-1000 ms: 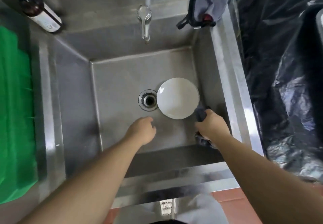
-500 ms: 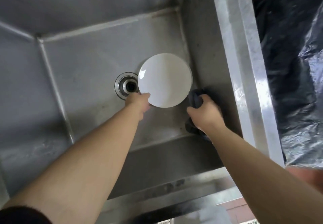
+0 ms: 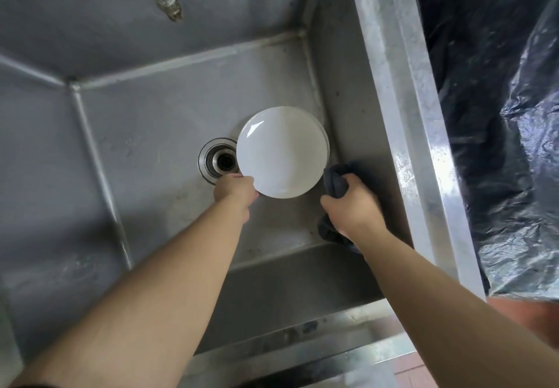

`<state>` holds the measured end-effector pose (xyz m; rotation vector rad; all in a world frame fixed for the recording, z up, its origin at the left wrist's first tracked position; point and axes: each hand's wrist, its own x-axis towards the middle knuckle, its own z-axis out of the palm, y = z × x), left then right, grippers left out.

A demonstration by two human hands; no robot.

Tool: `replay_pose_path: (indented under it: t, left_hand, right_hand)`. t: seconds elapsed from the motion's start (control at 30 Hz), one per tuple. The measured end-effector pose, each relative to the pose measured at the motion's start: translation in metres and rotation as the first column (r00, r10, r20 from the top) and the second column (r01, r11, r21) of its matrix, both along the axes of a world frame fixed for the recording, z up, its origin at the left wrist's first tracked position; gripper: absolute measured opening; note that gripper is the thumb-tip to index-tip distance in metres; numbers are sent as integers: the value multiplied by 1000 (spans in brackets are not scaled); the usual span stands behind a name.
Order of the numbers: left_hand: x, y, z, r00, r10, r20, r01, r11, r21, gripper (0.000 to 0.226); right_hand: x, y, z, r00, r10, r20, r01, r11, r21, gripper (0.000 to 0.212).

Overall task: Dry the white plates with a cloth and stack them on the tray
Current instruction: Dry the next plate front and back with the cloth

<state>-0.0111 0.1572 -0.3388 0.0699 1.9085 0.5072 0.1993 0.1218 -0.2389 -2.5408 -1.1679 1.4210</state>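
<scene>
Left of centre in the frame, the left hand (image 3: pixel 234 191) pinches the lower-left rim of the round white ceramic plate (image 3: pixel 281 151), which lies at mid-frame in the stainless-steel sink (image 3: pixel 157 109), partly covering the round metal drain (image 3: pixel 217 160). Just right of the plate, the right hand (image 3: pixel 352 206) clutches a bunched dark grey cloth (image 3: pixel 335 183), not touching the plate.

Plate (image 3: pixel 282 151) in sink (image 3: pixel 151 109), drain (image 3: pixel 218 160) left, cloth (image 3: pixel 337 182) right
</scene>
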Motion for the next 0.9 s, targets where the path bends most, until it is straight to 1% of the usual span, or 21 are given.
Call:
replay_pose_path:
  t: [0.1,0.2,0.27,0.33,0.43,0.5,0.6,0.7,0.8,0.9]
  left_hand:
    - [1,-2,13,998,56,41,-58,998,33,27]
    - [0,-11,30,992,102,74,-107,992,72,18]
    - [-4,-18,38,988,120,102,-129,987,93,21]
    - [-12,-24,44,985,116,124,-129,987,98,29]
    - [-23,-27,56,983,106,148,-121,988,93,49]
    - [-28,-28,65,978,112,177,-131,987,96,54]
    - [-35,-31,81,975,81,205,-103,990,101,54]
    - [-45,-39,100,969,83,232,-109,989,103,51]
    - [-59,-50,123,960,62,272,-102,986,134,50]
    - [-77,-62,153,938,83,336,-144,976,161,49]
  right_hand:
    - [-2,-4,4,1000,-9,0,9,1000,-6,14]
    - [-5,-10,12,1000,12,9,-12,1000,3,16]
    - [-7,-14,18,1000,17,12,-18,1000,15,17]
    - [-9,-17,25,1000,9,8,-9,1000,21,19]
    - [-15,-21,37,1000,-19,-13,19,1000,24,22]
    - [-18,-26,44,999,-33,-24,33,999,25,23]
    - [-22,-31,55,999,-37,-16,37,999,34,23]
    - [-28,-35,67,1000,-22,-3,22,999,48,23]
    - [-35,-39,83,1000,-25,-4,25,997,70,23]
    - [-44,-42,103,999,-38,-32,41,996,82,22]
